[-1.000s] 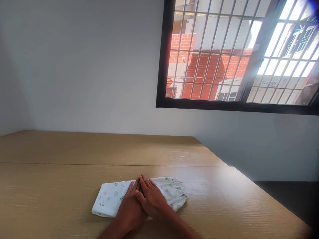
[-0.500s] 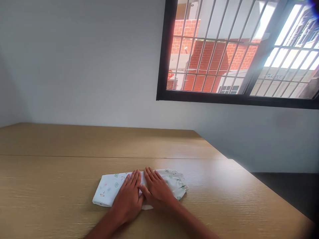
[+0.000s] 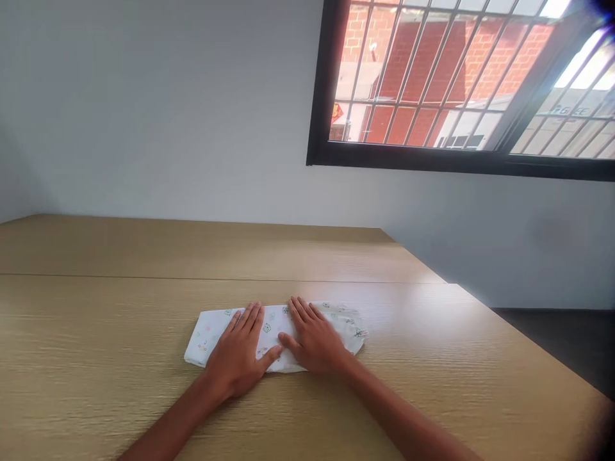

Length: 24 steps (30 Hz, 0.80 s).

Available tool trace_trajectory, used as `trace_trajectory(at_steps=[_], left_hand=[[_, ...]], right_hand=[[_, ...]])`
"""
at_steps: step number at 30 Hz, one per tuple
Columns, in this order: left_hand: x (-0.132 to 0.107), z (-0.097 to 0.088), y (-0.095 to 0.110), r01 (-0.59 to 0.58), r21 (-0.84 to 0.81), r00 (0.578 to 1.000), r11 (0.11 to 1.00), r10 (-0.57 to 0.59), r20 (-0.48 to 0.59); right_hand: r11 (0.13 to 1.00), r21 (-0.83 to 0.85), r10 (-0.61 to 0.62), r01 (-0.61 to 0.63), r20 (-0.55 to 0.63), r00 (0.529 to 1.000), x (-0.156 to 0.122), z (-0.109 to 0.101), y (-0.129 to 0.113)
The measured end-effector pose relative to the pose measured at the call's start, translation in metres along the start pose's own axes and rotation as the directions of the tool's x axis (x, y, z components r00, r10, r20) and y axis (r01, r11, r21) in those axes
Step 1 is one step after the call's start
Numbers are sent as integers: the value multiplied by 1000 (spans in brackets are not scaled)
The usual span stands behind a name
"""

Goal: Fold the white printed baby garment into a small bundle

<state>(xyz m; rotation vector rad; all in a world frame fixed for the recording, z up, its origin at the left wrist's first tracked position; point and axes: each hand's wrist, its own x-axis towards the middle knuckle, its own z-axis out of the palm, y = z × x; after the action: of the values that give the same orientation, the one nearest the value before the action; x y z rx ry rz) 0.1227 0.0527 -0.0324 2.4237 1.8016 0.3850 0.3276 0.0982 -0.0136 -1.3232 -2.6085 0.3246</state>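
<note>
A folded white cloth garment (image 3: 271,326) with small printed animal figures lies flat on the wooden table. Its left end is a straight fold, while the right end looks gathered and frilled. What kind of garment it is, I cannot tell. My left hand (image 3: 240,349) rests palm down on its left half, fingers stretched out and thumb pointing right. On the right half lies my right hand (image 3: 317,339), also flat with fingers extended. A strip of printed cloth shows between the two hands; the parts under the palms are hidden.
The light wood table (image 3: 96,358) has a seam (image 3: 144,277) running across it behind the cloth. Its right edge slants away toward a dark floor (image 3: 552,339). Beyond stand a grey-white wall (image 3: 168,115) and a barred window (image 3: 413,157) with a black frame.
My hands have moved apart, left hand to the left and right hand to the right, uncovering cloth between them. The whole view has tilted downward a little.
</note>
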Motion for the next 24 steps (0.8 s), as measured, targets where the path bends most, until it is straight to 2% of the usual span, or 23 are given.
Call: trace_trajectory(at_steps=[12, 24], left_hand=[[-5, -3, -18, 40, 64, 999, 997, -40, 12], [-9, -6, -34, 93, 111, 995, 989, -95, 11]], right_hand=[[992, -80, 99, -98, 5, 995, -12, -11, 23], [979, -142, 147, -145, 5, 989, -14, -17, 28]])
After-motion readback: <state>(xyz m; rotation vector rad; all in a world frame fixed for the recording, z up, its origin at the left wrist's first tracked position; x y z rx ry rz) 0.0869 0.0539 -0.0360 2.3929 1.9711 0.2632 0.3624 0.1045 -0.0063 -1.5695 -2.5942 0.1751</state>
